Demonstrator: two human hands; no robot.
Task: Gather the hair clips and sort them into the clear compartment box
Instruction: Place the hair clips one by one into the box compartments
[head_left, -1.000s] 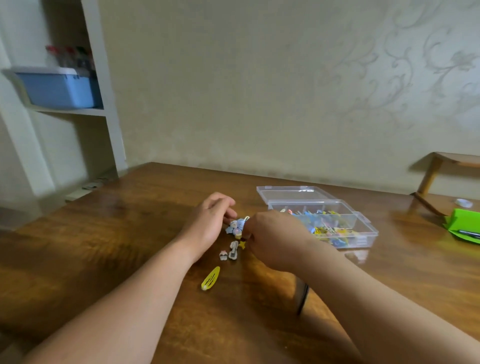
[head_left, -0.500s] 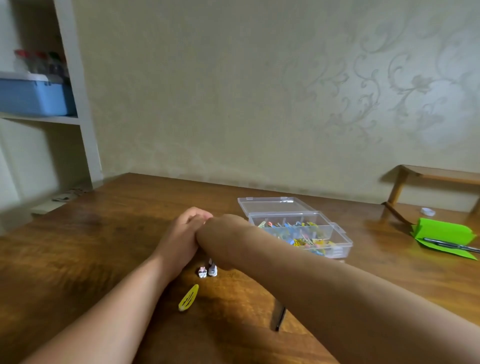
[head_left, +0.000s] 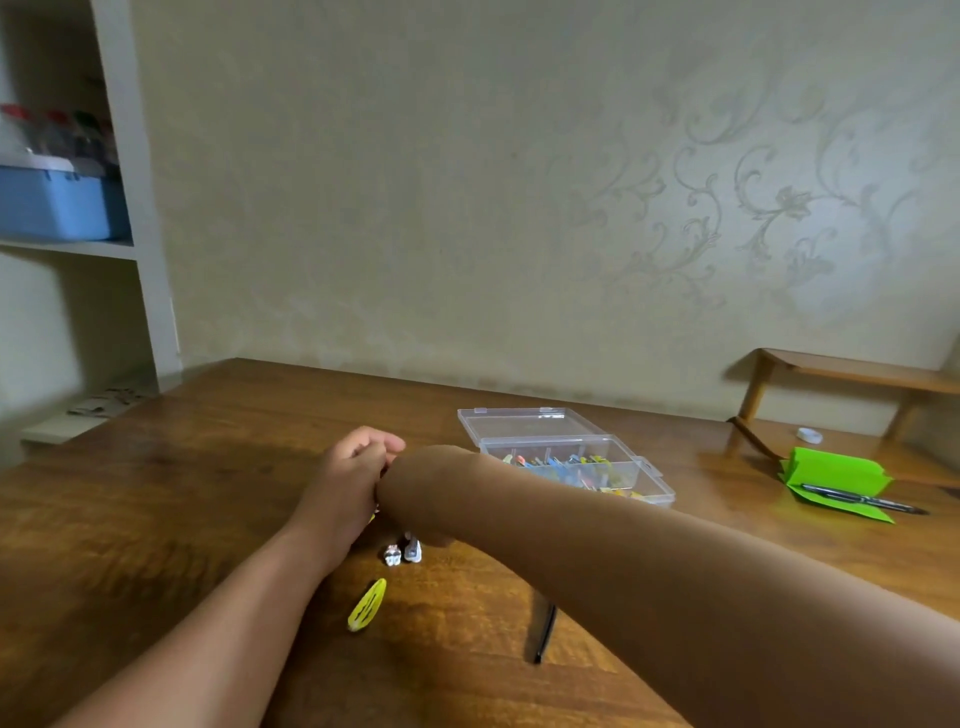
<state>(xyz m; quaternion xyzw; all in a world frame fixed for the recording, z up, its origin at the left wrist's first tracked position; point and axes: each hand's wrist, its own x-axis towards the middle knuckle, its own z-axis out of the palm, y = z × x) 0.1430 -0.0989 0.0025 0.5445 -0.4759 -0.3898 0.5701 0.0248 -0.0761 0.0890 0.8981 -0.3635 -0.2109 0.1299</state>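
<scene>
Currently I see both hands pressed together at the middle of the frame, low over the wooden table (head_left: 182, 493). The left hand (head_left: 353, 478) has its fingers curled inward, and I cannot tell whether they grip a clip. The right hand (head_left: 421, 493) is bent down at the wrist so that its own forearm hides the fingers; I cannot tell how they lie. Just below the hands, two small pale clips (head_left: 402, 552) stand side by side on the table. A yellow snap clip (head_left: 368, 604) lies flat a little lower and to the left, apart from them. A slim dark clip (head_left: 543, 631) lies lower right of that, its upper end hidden under the right forearm. The clear compartment box (head_left: 649, 480) sits on the table right of the hands and slightly higher in the frame, partly hidden behind the forearm. Its lid (head_left: 524, 422) is folded open flat behind it, and coloured clips (head_left: 571, 465) lie in its compartments. At the far right of the frame I see a green folded paper (head_left: 836, 473) with a pen (head_left: 862, 501) on it. A blue bin (head_left: 52, 202) sits on a shelf at the upper left.
</scene>
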